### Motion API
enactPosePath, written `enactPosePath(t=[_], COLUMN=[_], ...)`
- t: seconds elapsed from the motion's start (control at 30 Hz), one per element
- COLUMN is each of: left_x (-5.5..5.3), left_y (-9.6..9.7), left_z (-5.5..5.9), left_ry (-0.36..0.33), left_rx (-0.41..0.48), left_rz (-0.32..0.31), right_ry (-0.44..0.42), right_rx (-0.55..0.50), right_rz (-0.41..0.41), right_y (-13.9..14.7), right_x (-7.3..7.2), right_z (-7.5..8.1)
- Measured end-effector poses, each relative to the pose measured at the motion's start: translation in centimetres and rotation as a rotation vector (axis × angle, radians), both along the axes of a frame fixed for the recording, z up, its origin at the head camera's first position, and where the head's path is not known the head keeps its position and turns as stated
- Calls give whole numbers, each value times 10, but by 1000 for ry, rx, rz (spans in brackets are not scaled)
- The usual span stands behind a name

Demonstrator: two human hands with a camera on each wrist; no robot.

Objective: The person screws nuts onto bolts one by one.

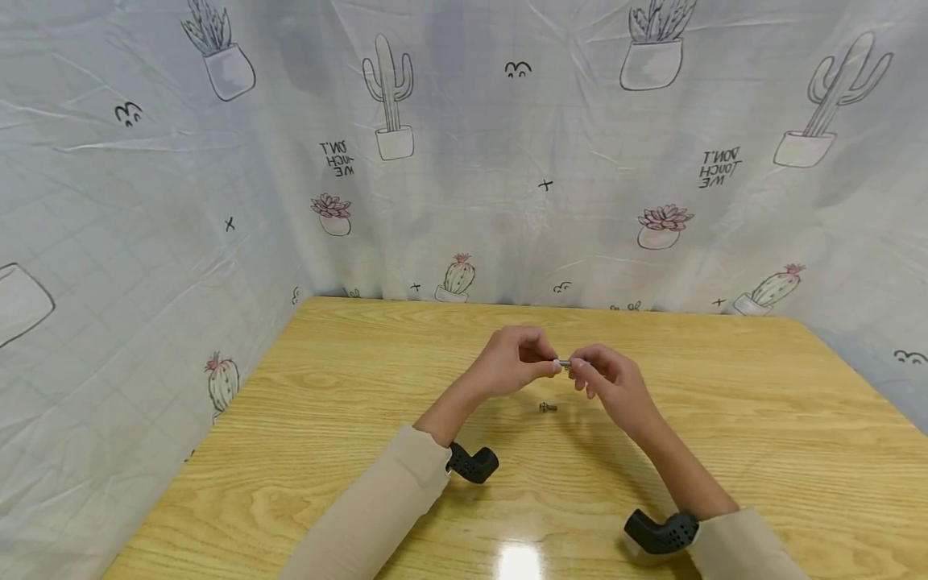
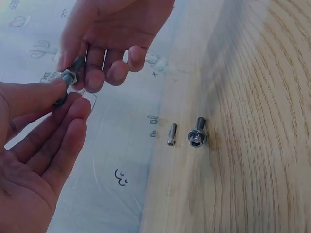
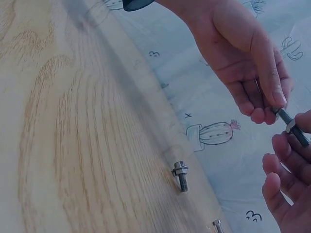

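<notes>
In the head view my left hand [image 1: 515,361] and right hand [image 1: 612,379] meet above the table around a small metal bolt [image 1: 563,363]. Thumb and fingers of the left hand pinch one end of the bolt, which hides its head. A hex nut [image 3: 290,127] sits partway along the thread in the right wrist view. My right thumb and index finger pinch at this nut, and the thread's tip sticks out past it. Below the hands, a bolt with a washer and nut [image 3: 181,171] lies on the table. Beside it is a slimmer bolt [image 2: 172,134].
The wooden table [image 1: 362,419] spreads under both arms. A pale curtain [image 1: 493,161] printed with cacti hangs behind it and along the sides. Black wrist devices [image 1: 473,464] sit on both forearms, at the cuffs of beige sleeves [image 1: 384,499].
</notes>
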State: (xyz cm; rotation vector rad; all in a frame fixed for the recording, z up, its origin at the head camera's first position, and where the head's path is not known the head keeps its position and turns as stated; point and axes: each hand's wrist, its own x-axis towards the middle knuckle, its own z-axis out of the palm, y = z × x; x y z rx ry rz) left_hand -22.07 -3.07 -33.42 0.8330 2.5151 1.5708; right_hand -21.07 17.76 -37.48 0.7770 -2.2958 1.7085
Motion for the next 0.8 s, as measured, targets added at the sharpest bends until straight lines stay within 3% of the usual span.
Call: enactPosePath(t=[0.3, 0.43, 0.63, 0.8], left_x=[3, 2, 1, 1], left_y=[2, 2, 0, 0], left_z=[0, -2, -3, -1], left_ry=[45, 59, 10, -15], left_rx=[-10, -28, -27, -8], left_rz=[-100, -55, 43, 49], right_ry=[-59, -70, 22, 52], right_rx=[53, 57, 24, 40], right_rz=[-36, -57, -26, -33], right_y=[-4, -4, -3, -3], right_x=[3, 4, 5, 4], right_z=[1, 2, 1, 2])
